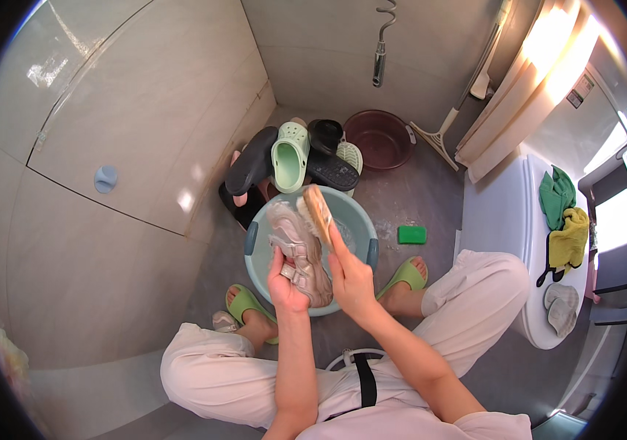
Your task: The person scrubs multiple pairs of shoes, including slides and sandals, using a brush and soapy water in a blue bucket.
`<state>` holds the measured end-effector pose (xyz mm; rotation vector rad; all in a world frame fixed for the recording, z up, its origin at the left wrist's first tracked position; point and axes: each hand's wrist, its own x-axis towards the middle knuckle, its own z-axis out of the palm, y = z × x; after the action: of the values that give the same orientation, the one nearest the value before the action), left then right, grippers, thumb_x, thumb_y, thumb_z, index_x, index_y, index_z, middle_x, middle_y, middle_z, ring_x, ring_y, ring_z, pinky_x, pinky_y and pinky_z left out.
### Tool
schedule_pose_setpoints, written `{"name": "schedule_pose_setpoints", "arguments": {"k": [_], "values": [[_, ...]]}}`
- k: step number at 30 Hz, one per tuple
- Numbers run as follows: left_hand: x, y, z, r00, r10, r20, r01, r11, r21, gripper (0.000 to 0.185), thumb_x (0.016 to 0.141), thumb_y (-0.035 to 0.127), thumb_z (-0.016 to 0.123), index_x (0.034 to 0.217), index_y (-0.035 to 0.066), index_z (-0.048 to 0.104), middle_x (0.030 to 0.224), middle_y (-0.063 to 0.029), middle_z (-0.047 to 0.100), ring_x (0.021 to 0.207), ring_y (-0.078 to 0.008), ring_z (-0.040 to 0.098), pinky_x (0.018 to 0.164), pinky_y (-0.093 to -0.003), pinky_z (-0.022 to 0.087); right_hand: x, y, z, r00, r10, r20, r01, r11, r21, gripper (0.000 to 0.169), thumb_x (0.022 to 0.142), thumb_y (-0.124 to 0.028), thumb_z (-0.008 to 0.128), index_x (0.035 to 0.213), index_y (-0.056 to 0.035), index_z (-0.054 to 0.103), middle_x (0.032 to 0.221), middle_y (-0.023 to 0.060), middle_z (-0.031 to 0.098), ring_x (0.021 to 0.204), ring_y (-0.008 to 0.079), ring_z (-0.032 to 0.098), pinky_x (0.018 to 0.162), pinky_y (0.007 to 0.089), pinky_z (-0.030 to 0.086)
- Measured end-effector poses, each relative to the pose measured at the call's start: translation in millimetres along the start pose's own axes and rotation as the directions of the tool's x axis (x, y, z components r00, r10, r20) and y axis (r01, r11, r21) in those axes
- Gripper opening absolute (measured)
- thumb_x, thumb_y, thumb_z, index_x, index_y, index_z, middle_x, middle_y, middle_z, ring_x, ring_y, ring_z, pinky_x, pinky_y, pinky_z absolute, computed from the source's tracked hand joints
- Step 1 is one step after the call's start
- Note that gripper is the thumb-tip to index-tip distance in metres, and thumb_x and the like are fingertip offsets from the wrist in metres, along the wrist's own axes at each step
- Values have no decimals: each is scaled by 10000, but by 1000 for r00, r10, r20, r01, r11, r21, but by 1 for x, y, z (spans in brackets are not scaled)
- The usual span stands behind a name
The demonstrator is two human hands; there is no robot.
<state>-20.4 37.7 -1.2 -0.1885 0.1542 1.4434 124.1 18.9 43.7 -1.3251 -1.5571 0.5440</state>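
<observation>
My left hand [289,285] grips a pale pink and beige strappy shoe [301,250] by its middle, over a light blue plastic basin [370,220]. In my right hand [351,280] is a wooden-handled scrubbing brush [319,212], its pale bristles facing the upper part of the shoe. Whether the bristles touch it, I cannot tell. Water shows in the basin, partly hidden by the shoe and my hands. A green bar of soap [412,235] lies on the floor right of the basin.
Behind the basin are a mint-green clog [290,157], several dark shoes [253,162] and a maroon basin [380,140]. A squeegee [441,135] leans right. Cloths [566,239] and insoles [561,309] lie on a white lid. Another shoe [225,322] sits beside my left foot.
</observation>
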Motion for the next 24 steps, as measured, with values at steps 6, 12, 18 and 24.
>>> {"name": "schedule_pose_setpoints", "arguments": {"k": [6,12,18,24], "values": [[2,-4,2,998,66,-14,-65,995,78,331,1041,222,450,1289,24,541,1289,-112,614,1182,-255,585,1052,-437,446,-10,5,4,990,-134,-49,130,988,-85,576,893,-62,619,1448,-116,478,677,122,588,534,282,594,485,392,475],[3,-6,17,990,139,-21,-138,989,52,343,1045,200,439,1316,5,513,1303,-128,592,1229,-259,543,1086,-439,416,-47,1,-5,995,-23,94,34,993,-112,562,901,-28,596,1445,-108,478,799,194,642,635,327,643,593,385,514],[6,-16,2,906,300,-299,-207,929,306,384,1034,188,467,1367,-3,468,1377,-131,528,1283,-242,495,1105,-411,398,7,117,16,850,418,-320,-462,884,-71,516,1018,-282,452,1492,-107,351,857,281,674,791,469,657,651,519,499],[8,-17,-7,935,280,-218,-131,843,522,505,1029,235,497,1447,-11,354,1460,-141,443,1340,-244,440,1140,-375,345,-28,309,-37,527,630,-571,-844,310,-438,528,1006,-341,459,1467,-124,323,826,215,692,769,429,681,686,542,521]]}}
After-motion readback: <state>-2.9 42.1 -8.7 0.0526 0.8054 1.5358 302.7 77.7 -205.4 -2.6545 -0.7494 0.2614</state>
